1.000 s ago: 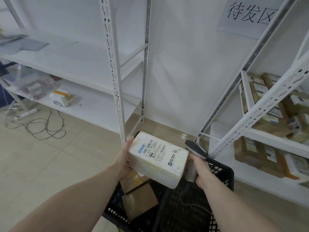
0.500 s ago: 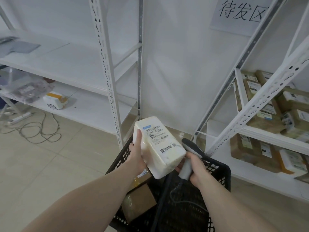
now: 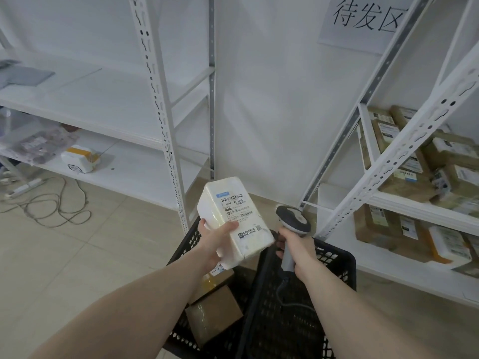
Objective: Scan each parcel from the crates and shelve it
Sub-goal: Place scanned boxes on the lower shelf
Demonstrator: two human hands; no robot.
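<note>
Your left hand (image 3: 216, 243) grips the white parcel (image 3: 234, 220) above the black crate (image 3: 334, 257), label up, reading "501E". Your right hand (image 3: 298, 248) holds the scanner (image 3: 293, 220) just beside it. The wall sign (image 3: 363, 20) reads "待发区".

light: soft, even, a bit dim and washed out, source not seen
shadows: faint ones cast under the shelf boards (image 3: 108, 99)
glare: none noticed
distortion: shelf uprights (image 3: 404, 141) are bent outward toward the edges
focus: far corners are softened
</note>
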